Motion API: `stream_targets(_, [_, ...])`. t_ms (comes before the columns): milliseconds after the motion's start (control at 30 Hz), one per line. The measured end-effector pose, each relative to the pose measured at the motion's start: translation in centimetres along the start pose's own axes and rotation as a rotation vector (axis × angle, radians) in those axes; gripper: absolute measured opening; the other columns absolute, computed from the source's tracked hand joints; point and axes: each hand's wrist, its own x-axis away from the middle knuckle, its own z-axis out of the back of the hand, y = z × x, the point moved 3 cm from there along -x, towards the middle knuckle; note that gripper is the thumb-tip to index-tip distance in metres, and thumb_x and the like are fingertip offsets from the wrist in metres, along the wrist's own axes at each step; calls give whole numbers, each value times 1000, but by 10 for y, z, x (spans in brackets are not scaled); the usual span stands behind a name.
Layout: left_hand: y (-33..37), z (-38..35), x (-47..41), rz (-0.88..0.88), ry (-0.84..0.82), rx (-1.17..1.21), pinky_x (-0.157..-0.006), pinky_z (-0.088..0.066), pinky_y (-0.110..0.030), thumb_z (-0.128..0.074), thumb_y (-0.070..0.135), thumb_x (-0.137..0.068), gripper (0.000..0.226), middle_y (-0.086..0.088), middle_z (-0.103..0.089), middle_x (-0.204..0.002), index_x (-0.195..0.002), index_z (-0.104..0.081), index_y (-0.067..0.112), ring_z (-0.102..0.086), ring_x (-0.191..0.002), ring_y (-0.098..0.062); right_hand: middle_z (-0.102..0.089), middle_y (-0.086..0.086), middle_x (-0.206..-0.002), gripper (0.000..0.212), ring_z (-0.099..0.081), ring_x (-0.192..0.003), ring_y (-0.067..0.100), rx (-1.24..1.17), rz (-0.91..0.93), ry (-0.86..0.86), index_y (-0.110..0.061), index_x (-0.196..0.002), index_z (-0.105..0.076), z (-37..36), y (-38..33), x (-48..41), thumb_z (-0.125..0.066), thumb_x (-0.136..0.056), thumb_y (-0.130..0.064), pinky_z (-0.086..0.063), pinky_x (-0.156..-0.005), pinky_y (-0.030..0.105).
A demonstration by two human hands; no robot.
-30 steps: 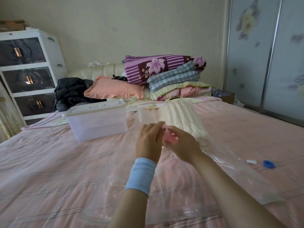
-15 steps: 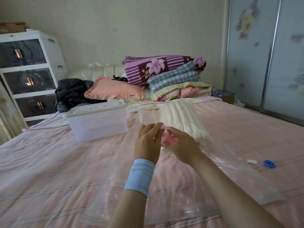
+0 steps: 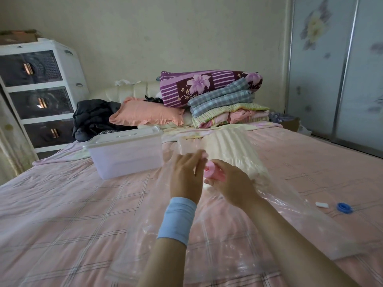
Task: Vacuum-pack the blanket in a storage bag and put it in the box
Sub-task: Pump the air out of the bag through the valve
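Observation:
A clear vacuum storage bag [image 3: 228,235] lies flat along the pink checked bed. A folded cream blanket [image 3: 230,146] sits inside its far end. Above the bag, my right hand [image 3: 232,183] grips a small pink plastic piece [image 3: 213,172]. My left hand [image 3: 186,177], with a blue wristband, is seen from the back. Its fingers close on the top end of the pink piece, and the fingertips are mostly hidden. The translucent storage box [image 3: 126,154], with its white lid on, stands on the bed to the left of the bag.
A blue round cap [image 3: 344,208] and a small white clip [image 3: 321,204] lie on the bed at the right. Folded quilts [image 3: 217,96], a peach pillow [image 3: 145,112] and a dark jacket [image 3: 93,117] are piled at the headboard. A white drawer unit [image 3: 39,94] stands at the left, with wardrobe doors [image 3: 342,65] on the right.
Both hands stay together over the bag. The left fingers have stretched out a little, and more of the pink piece shows between the hands.

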Motion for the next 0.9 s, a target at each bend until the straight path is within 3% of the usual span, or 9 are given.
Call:
stream_targets(33, [-4,-5,2,42,-91,11,-79,-48,-40,-61,22,-94,16,6,-67,-90,-104,-73,20,-51,-88,-17,-69,-14,-104,44,-64,-95,14,1,-4,-4,-38,-124,-58,-1,-1,0,-74,-83,-44,-51,-82,34])
stream_targets(100, [-2,1,-7,37,-79,36,-81,-48,-40,-62,22,-93,16,5,-68,-96,-103,-74,19,-52,-90,-17,-69,-15,-105,45,-64,-95,13,4,1,30,-37,-125,-58,-1,0,0,-75,-84,-44,-51,-82,32])
stream_targets(300, [33,58,-51,-151,427,-2,-90,-32,-11,-60,15,-96,16,0,-69,-94,-104,-73,10,-54,-85,-16,-66,-22,-100,42,-62,-94,5,-30,-49,22,-42,-123,-58,11,5,-1,-74,-86,-48,-50,-82,28])
stream_targets(367, [26,42,-40,-129,359,2,-87,-40,-21,-60,15,-96,16,1,-69,-92,-105,-73,11,-53,-83,-17,-66,-21,-101,44,-63,-94,7,-29,-46,14,-41,-123,-58,11,5,-1,-76,-84,-48,-50,-83,29])
stream_targets(467, [3,0,-5,-27,-4,13,-77,-47,-39,-60,21,-95,16,4,-68,-89,-104,-72,18,-50,-82,-17,-68,-16,-106,47,-63,-98,11,-29,-46,-24,-39,-125,-59,6,1,-2,-72,-81,-51,-51,-89,35])
stream_targets(533, [-2,-10,3,16,-123,5,-73,-48,-41,-59,23,-94,15,5,-68,-86,-101,-72,20,-50,-82,-17,-69,-15,-108,48,-64,-100,12,-48,-42,-45,-39,-125,-59,4,-1,-1,-67,-80,-52,-50,-90,36])
stream_targets(767, [35,53,-53,-220,364,-29,-79,-41,-22,-62,17,-96,16,0,-71,-90,-104,-74,9,-52,-78,-19,-68,-22,-99,41,-64,-96,3,-78,-93,-4,-46,-121,-58,16,10,-2,-75,-84,-51,-51,-83,26])
stream_targets(833, [29,49,-50,-172,369,-2,-82,-43,-23,-63,15,-95,16,0,-71,-89,-105,-74,9,-52,-78,-19,-67,-23,-98,42,-63,-95,3,-66,-88,-17,-45,-123,-58,14,9,-1,-75,-85,-49,-50,-83,26])
stream_targets(900, [22,29,-32,-128,244,4,-77,-46,-31,-61,17,-95,16,3,-68,-84,-104,-74,13,-50,-76,-19,-67,-22,-99,45,-62,-95,5,-42,-67,-2,-42,-125,-59,12,7,-1,-76,-84,-47,-50,-85,27])
